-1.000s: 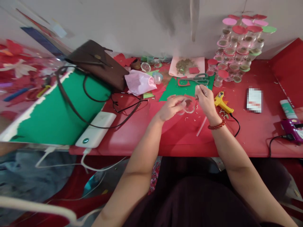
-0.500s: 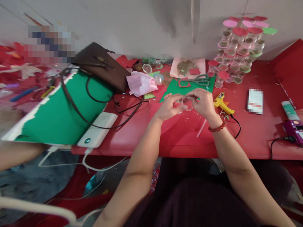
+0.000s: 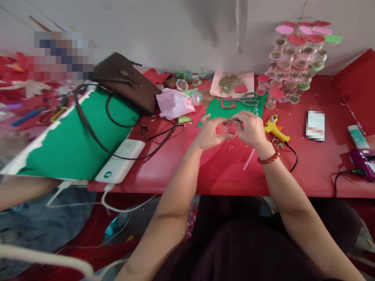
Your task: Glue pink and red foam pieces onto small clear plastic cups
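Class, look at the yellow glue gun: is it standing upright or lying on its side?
Lying on its side: the glue gun rests flat on the red table beside the right hand, broad side up.

A glue gun (image 3: 277, 130) bars the hands (image 3: 252, 128) from open tabletop (image 3: 319, 164) rightward.

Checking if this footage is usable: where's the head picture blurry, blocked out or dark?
Head view: red pieces at far left look smeared; head view: mosaic blocks cover the white item at right and a patch upper left; head view: the dark clothing shows little detail, and the held clear plastic piece looks indistinct.
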`<action>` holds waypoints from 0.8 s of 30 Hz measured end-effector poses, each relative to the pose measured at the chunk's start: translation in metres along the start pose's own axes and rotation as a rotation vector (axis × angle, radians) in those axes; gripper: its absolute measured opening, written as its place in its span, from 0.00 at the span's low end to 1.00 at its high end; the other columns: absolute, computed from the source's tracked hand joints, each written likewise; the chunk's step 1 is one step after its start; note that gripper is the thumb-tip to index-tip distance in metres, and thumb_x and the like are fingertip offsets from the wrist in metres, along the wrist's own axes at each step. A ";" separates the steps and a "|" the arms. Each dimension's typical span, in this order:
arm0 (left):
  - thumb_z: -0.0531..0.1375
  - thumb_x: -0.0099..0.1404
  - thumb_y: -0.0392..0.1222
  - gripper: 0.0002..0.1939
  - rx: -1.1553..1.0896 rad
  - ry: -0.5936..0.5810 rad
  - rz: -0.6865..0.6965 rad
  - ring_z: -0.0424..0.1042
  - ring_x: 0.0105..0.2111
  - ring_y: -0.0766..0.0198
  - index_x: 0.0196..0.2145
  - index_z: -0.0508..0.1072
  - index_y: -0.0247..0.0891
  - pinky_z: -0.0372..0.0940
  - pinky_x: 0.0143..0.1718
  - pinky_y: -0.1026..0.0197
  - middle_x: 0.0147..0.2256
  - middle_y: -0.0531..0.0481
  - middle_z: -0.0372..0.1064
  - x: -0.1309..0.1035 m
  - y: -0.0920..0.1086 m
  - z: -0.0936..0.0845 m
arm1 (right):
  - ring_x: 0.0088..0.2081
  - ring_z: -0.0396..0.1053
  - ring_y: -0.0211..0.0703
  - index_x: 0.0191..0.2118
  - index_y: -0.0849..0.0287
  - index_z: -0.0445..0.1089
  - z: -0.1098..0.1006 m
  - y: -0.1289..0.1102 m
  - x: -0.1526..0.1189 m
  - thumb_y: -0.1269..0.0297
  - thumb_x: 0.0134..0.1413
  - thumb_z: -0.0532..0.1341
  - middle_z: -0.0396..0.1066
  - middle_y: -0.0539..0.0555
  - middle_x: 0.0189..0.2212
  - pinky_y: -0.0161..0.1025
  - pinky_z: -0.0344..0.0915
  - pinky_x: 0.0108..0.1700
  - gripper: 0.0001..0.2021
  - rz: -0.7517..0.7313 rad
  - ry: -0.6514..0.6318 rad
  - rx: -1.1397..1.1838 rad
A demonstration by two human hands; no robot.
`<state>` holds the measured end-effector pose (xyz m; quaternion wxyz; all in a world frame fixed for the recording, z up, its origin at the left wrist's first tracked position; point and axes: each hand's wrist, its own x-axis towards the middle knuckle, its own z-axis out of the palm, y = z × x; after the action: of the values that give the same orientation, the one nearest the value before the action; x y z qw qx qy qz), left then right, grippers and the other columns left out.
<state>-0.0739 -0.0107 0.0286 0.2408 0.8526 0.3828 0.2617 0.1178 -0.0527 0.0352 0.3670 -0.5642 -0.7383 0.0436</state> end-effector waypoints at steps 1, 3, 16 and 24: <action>0.65 0.66 0.68 0.27 0.000 -0.001 0.001 0.78 0.55 0.47 0.49 0.79 0.43 0.47 0.72 0.33 0.51 0.42 0.82 0.000 0.000 0.000 | 0.42 0.77 0.49 0.40 0.56 0.80 0.000 0.000 0.000 0.73 0.62 0.57 0.81 0.57 0.41 0.44 0.70 0.44 0.13 0.001 -0.006 -0.012; 0.65 0.66 0.69 0.28 -0.006 0.000 0.002 0.78 0.55 0.47 0.48 0.79 0.43 0.47 0.72 0.33 0.51 0.42 0.82 0.000 0.000 0.000 | 0.41 0.76 0.49 0.39 0.56 0.79 0.001 0.000 -0.001 0.74 0.62 0.56 0.81 0.58 0.40 0.44 0.68 0.42 0.13 0.003 -0.009 -0.023; 0.64 0.67 0.68 0.27 0.000 -0.004 -0.003 0.78 0.55 0.45 0.48 0.79 0.43 0.46 0.72 0.33 0.51 0.43 0.82 0.002 -0.002 0.004 | 0.33 0.69 0.46 0.37 0.54 0.74 0.017 0.000 -0.003 0.72 0.59 0.58 0.78 0.56 0.36 0.41 0.59 0.33 0.09 0.075 0.079 -0.038; 0.62 0.68 0.66 0.26 0.036 0.009 0.000 0.78 0.56 0.46 0.51 0.79 0.43 0.43 0.74 0.34 0.53 0.43 0.82 0.002 -0.001 0.005 | 0.38 0.72 0.47 0.34 0.53 0.71 0.025 0.004 -0.001 0.74 0.56 0.57 0.77 0.54 0.34 0.44 0.67 0.42 0.09 0.163 0.154 0.166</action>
<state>-0.0703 -0.0099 0.0254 0.2237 0.8556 0.3887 0.2584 0.1064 -0.0431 0.0143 0.4633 -0.5916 -0.6536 0.0905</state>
